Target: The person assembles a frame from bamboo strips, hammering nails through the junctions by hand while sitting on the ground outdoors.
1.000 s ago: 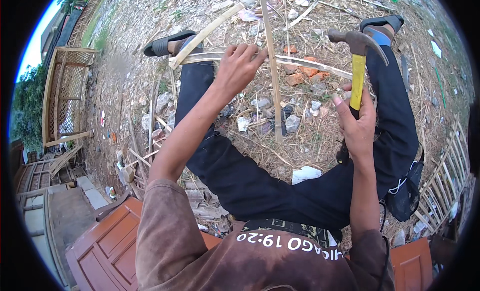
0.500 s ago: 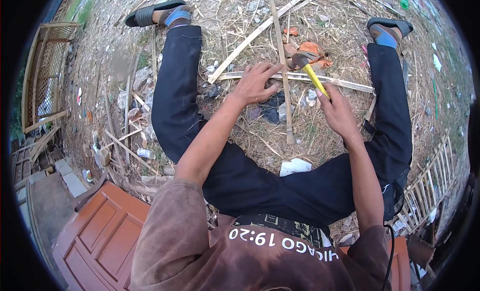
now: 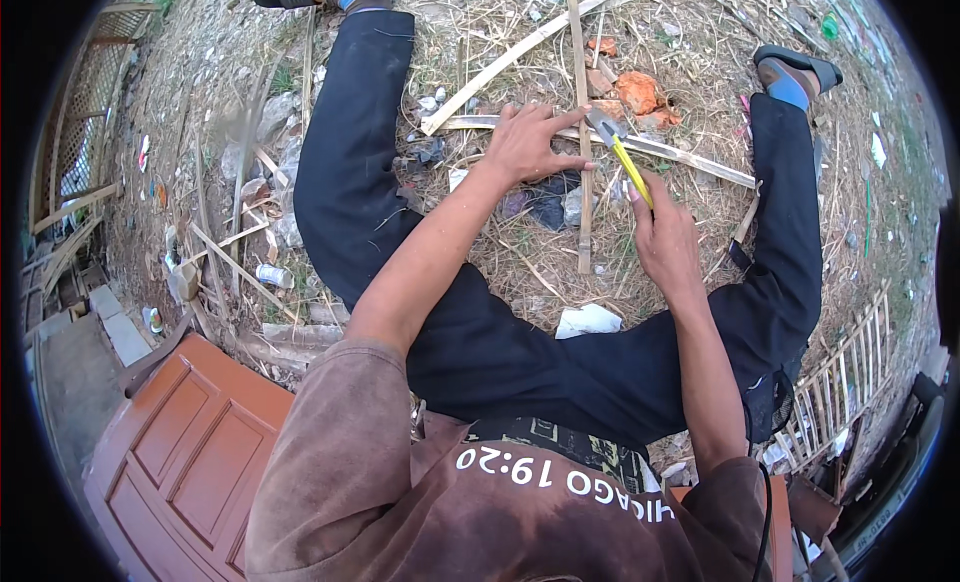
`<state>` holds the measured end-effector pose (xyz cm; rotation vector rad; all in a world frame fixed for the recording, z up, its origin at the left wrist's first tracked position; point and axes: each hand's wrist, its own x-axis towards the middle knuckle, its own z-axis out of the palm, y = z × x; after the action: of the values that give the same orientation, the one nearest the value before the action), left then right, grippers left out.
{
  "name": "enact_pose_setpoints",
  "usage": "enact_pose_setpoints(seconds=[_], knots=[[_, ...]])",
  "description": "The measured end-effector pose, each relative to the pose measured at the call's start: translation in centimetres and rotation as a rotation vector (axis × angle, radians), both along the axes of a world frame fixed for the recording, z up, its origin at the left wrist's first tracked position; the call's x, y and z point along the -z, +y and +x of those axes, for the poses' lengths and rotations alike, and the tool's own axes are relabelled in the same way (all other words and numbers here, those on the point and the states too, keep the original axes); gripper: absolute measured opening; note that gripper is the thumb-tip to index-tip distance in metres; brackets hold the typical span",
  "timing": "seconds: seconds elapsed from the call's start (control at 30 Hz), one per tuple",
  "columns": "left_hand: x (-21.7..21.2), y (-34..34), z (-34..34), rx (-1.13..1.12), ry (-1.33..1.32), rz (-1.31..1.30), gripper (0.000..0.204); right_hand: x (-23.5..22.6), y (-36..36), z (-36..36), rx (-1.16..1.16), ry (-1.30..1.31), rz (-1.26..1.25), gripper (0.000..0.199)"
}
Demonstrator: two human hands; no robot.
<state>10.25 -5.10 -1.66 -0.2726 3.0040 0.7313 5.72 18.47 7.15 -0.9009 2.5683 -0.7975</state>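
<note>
My left hand (image 3: 532, 145) lies with fingers spread on a light wooden strip (image 3: 690, 162) running crosswise. Its forefinger and thumb reach over a second wooden strip (image 3: 584, 212), which crosses the first one lengthwise. My right hand (image 3: 665, 232) is closed around the yellow handle of a claw hammer (image 3: 628, 165). The hammer's metal head is right beside the crossing and the left forefinger; whether it touches the wood I cannot tell. Any nail there is too small to make out.
Orange brick pieces (image 3: 637, 92) lie just beyond the crossing. Another long strip (image 3: 520, 60) slants away at the far left. My legs (image 3: 350, 162) spread around the work. A white scrap (image 3: 588, 321) lies near me, and a bamboo rack (image 3: 845, 372) at the right.
The hammer head has tilted left, closer to the crossing of the strips. My left forefinger and thumb have spread wider across the lengthwise strip. The whole view has shifted slightly.
</note>
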Motion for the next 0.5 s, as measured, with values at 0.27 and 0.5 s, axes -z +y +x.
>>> enact_pose_setpoints(seconds=[0.27, 0.5], knots=[[0.4, 0.2, -0.2, -0.04, 0.029, 0.016, 0.089, 0.7, -0.6, 1.6, 0.014, 0.035, -0.03, 0.033], [0.1, 0.2, -0.2, -0.051, 0.028, 0.072, 0.087, 1.2, -0.7, 1.7, 0.102, -0.023, -0.068, 0.031]])
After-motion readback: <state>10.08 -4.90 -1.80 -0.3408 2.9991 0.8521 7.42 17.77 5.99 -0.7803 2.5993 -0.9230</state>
